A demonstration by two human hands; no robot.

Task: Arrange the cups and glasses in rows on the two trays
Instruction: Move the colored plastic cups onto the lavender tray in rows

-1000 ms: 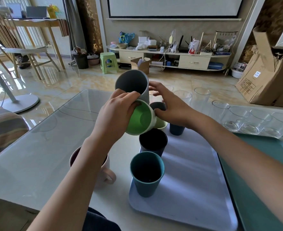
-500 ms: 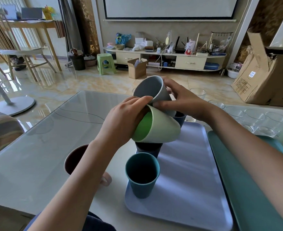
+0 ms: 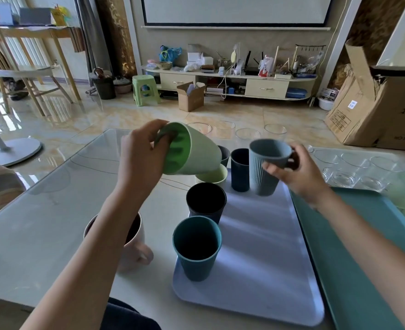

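- Left hand [image 3: 140,160]: raised above the table [image 3: 42,210], forearm running up from the lower left. Fingers reach into the mouth of the green cup [image 3: 189,151] and the thumb lies on its outer wall, pinching the rim.
- Green cup: held clear of the table, tipped on its side with the mouth toward the camera and the base pointing right. It hangs above the far left corner of the lilac tray [image 3: 256,270].
- Right hand [image 3: 294,170]: raised over the far right part of the lilac tray, forearm entering from the lower right. Fingers curl round the upper wall of the grey cup [image 3: 265,167], clamped on it from the right.
- Grey cup: nearly upright, ribbed, mouth up. Whether its base touches the tray cannot be told.
- Lilac tray: carries a teal cup [image 3: 196,248] nearest the camera and a black cup [image 3: 206,203] just behind it, along the left edge. A navy cup [image 3: 240,172] stands at the far edge, just left of the grey cup. A pale green bowl [image 3: 214,176] sits below the green cup; another dark cup behind is mostly hidden.
- Teal tray [image 3: 353,270]: lies just right of the lilac tray.
- Glasses [image 3: 353,170]: clear, grouped on the table beyond the teal tray; more stand along the far edge.
- Mug [image 3: 132,246]: pale pink, on the table left of the lilac tray, partly hidden by the left forearm.
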